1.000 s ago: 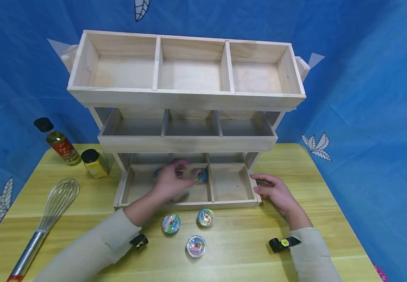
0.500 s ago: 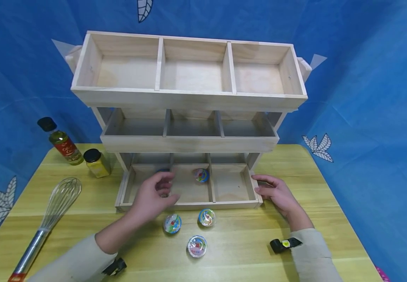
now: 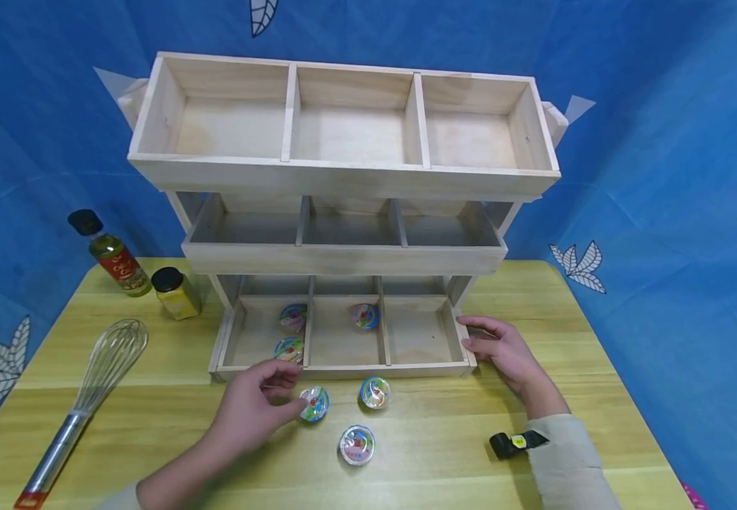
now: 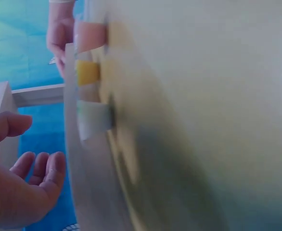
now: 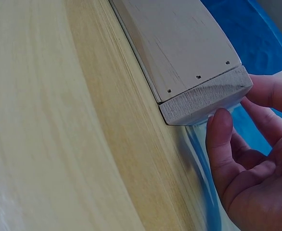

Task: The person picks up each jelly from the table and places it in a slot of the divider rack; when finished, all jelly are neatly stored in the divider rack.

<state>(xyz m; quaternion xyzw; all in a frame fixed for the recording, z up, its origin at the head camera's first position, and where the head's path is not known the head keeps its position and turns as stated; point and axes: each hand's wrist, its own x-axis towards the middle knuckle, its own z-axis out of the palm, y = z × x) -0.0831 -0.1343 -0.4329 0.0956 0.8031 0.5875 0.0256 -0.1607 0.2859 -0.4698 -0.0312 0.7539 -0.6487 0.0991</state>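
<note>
My left hand [image 3: 256,404], holding nothing, is over the table with its fingers loosely bent. Its thumb tip overlaps a jelly cup [image 3: 317,405] with a printed foil lid in the head view. Two more jelly cups, one behind [image 3: 375,392] and one nearer [image 3: 357,445], stand to its right. In the left wrist view the cups show pink [image 4: 92,36], yellow [image 4: 87,72] and whitish [image 4: 94,119] sides. Two jelly cups lie in the bottom tray's left compartment, one of them a front cup [image 3: 288,349]; another cup [image 3: 365,316] is in the middle one. My right hand [image 3: 502,354] rests its fingertips at the tray's right end [image 5: 203,98].
The three-tier wooden rack [image 3: 343,258] stands at the back, each tier split into three compartments. At left are an oil bottle [image 3: 116,258], a yellow jar with a black lid [image 3: 177,294] and a whisk [image 3: 91,397]. A blue cloth [image 3: 662,177] hangs behind.
My left hand has drawn back from the bottom tray toward the front, down to the jelly cups on the table. A cup now shows at the left compartment's front. The right hand stays put.
</note>
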